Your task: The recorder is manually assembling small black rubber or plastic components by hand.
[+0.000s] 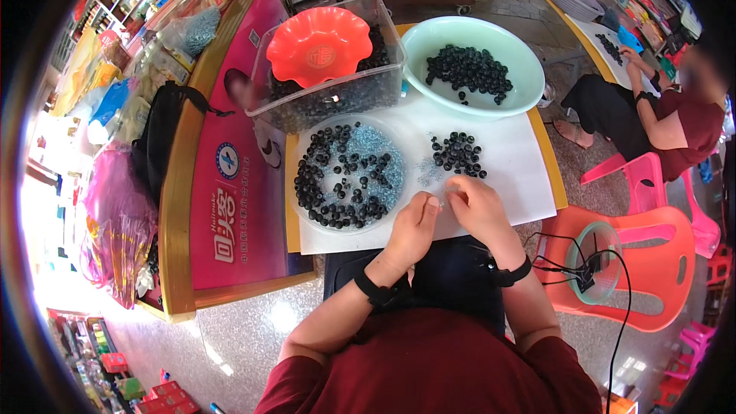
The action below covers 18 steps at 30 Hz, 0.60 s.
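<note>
From the head camera, the left hand (414, 224) and right hand (477, 207) meet over the white sheet (514, 161), fingertips pressed together, pinching something too small to tell. Just beyond them lies a small heap of black rings (458, 153). To the left sits a clear plate (349, 175) of black rings and pale parts; farther off, a green basin (471, 69) and a red bowl (318, 44).
</note>
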Motion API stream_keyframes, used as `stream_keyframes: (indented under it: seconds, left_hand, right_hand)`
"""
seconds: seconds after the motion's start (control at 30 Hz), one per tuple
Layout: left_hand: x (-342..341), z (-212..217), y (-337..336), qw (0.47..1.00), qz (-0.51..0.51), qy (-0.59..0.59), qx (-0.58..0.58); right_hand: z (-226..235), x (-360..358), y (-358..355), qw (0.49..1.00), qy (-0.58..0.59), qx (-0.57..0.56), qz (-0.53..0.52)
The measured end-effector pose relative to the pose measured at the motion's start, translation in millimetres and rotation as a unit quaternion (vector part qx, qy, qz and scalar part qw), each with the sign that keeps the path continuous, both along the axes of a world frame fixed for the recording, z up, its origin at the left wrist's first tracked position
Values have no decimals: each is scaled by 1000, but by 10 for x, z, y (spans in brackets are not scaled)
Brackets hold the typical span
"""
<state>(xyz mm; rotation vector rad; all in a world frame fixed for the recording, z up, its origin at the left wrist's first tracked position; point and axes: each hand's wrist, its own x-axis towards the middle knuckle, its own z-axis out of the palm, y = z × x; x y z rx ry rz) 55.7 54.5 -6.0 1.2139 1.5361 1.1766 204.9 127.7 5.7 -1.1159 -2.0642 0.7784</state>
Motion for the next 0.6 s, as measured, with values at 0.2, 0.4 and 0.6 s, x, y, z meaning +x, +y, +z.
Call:
stream_keyframes:
  seconds: [0.2,0.4,0.6]
  left_hand:
    - [31,76,-54,995,19,61,71]
    - [81,7,-88,985,15,103,138]
    - [84,-16,-65,978,14,148,146]
  right_hand:
    - [135,17,-99,977,9,-213,0]
    - [65,35,-128,962,43,-269,32]
    - [20,35,-185,991,28,-122,57]
